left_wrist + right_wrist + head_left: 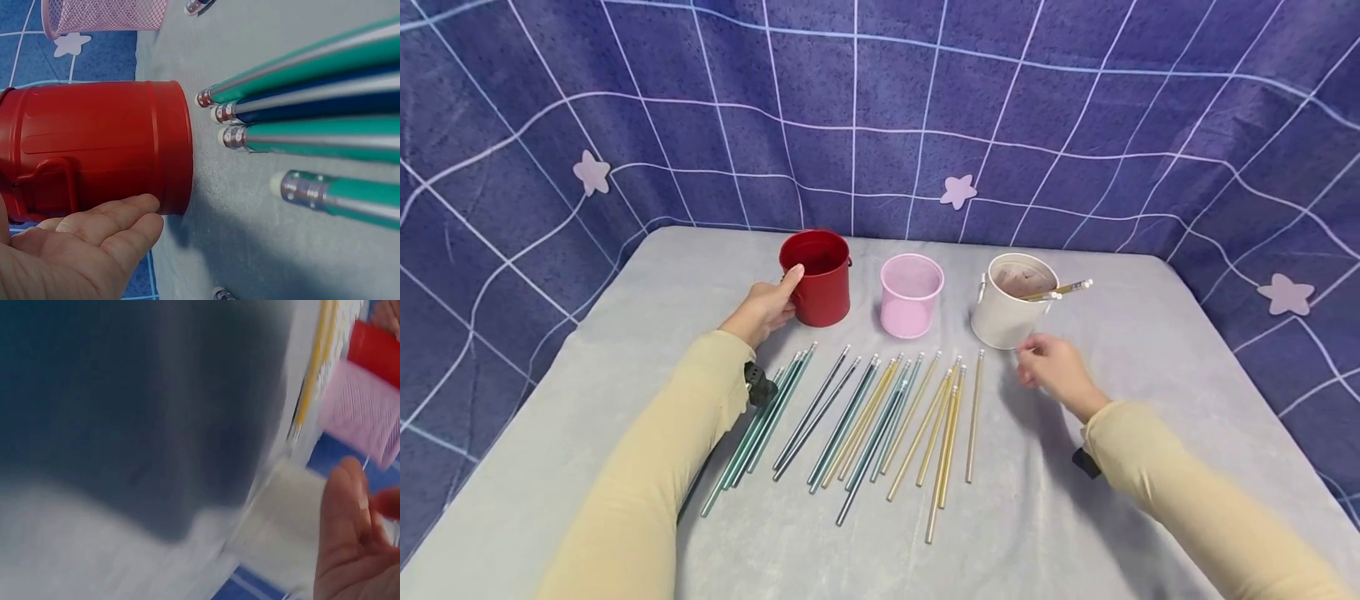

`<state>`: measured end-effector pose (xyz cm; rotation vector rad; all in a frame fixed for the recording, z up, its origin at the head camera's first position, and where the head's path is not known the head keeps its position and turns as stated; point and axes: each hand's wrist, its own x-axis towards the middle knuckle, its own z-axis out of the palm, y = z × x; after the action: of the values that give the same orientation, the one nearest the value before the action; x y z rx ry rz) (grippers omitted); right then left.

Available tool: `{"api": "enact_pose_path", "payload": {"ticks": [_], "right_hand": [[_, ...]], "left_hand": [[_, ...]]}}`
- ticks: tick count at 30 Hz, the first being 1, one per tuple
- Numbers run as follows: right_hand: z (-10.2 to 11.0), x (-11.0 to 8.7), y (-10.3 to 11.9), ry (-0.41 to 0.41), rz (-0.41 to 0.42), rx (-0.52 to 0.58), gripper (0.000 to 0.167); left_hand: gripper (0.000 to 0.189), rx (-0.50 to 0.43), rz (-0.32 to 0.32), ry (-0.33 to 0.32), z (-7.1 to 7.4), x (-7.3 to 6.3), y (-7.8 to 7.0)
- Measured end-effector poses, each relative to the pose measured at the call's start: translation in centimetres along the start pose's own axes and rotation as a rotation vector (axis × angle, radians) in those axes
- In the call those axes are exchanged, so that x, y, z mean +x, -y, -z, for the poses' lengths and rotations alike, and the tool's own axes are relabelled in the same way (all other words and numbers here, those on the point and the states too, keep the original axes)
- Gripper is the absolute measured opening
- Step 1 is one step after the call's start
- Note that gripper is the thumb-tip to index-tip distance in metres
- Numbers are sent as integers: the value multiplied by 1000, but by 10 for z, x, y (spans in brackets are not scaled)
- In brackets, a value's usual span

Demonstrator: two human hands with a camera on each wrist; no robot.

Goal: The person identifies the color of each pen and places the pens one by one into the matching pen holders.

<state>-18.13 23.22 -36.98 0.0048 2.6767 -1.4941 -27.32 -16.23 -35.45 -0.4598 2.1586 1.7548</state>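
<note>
My left hand (766, 307) holds the red bucket (823, 296) at its left side, thumb at the rim. In the left wrist view, its fingers (134, 219) lie along the bucket's wall beside the wire handle. My right hand (1054, 367), fingers loosely bent and holding nothing I can see, hovers just in front of the white bucket (1003, 321). Gold pencils (1071, 287) lean out of that bucket, eraser ends outward. Between the two metal buckets stands a pink mesh cup (907, 317). The right wrist view is blurred.
Several loose pencils lie in a rough row on the grey cloth (1030, 533): green ones (752, 442) at left, dark ones (816, 412) beside them, mixed colours in the middle, gold ones (951, 450) at right. A blue gridded curtain (880, 108) closes off the back.
</note>
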Motion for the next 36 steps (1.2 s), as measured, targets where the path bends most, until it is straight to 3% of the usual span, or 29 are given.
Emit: {"api": "enact_pose_path", "payload": {"ticks": [5, 10, 14, 21, 29, 36], "right_hand": [[-21, -1, 4, 166, 32, -169, 18], [-37, -4, 10, 334, 4, -296, 22], [-48, -8, 13, 413, 8, -402, 24], [-54, -9, 13, 413, 31, -478, 15], [-49, -6, 14, 386, 42, -657, 30], [-47, -2, 12, 394, 27, -645, 28]], "left_hand": [[86, -3, -1, 0, 0, 0, 1], [87, -3, -9, 19, -1, 0, 0], [87, 9, -5, 15, -1, 0, 0], [87, 10, -10, 14, 0, -1, 1], [87, 16, -9, 14, 1, -1, 1], [86, 8, -8, 14, 2, 1, 2]]}}
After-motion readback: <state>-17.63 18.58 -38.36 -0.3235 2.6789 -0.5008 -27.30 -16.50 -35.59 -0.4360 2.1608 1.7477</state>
